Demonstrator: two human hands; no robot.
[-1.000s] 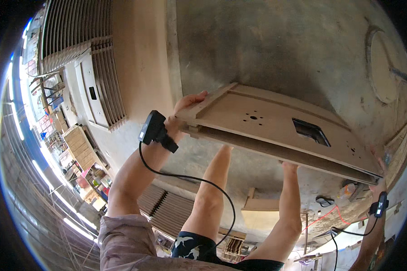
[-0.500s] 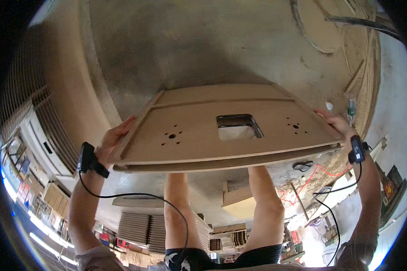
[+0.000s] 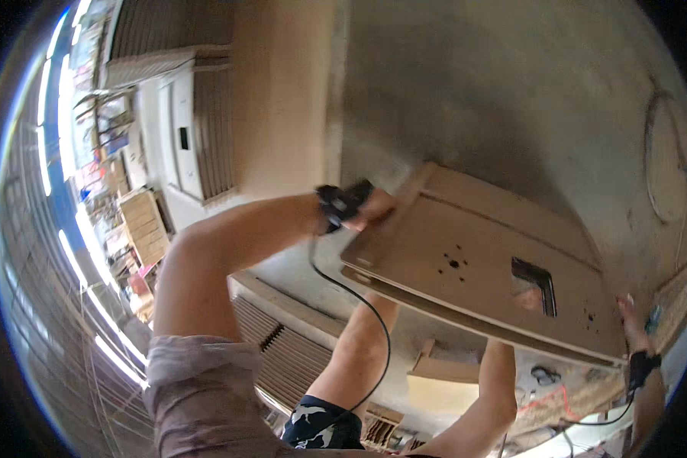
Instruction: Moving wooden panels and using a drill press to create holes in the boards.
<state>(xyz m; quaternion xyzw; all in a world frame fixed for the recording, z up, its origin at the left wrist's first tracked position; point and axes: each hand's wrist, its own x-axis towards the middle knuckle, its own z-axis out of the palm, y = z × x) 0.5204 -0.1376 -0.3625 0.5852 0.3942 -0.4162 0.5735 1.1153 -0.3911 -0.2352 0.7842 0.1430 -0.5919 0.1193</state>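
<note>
Board: a big flat tan wooden panel [image 3: 473,267] is held up in the air, above the grey floor. It tilts down toward the right.
Holes in the board: it has a square cut-out [image 3: 534,284] near the middle. There is a small ring of drilled dots [image 3: 453,263] to the left of it, and more tiny dots near the right end.
Left hand: the left hand [image 3: 370,210] is closed on the upper left corner of the board. The fingers wrap over the edge. A black band with a small box [image 3: 342,204] sits on the wrist, and a black cable [image 3: 359,298] hangs down from it.
Right hand: the right hand [image 3: 632,324] is at the far right end of the board. It touches the edge there, but I cannot tell how tight the fingers are. A black wrist band [image 3: 640,366] is on this arm too.
Legs: two bare legs [image 3: 359,351] show under the board.
Around: slatted wooden frames [image 3: 282,351] lie on the floor below. A stack of pale boards [image 3: 146,225] stands far off on the left.
</note>
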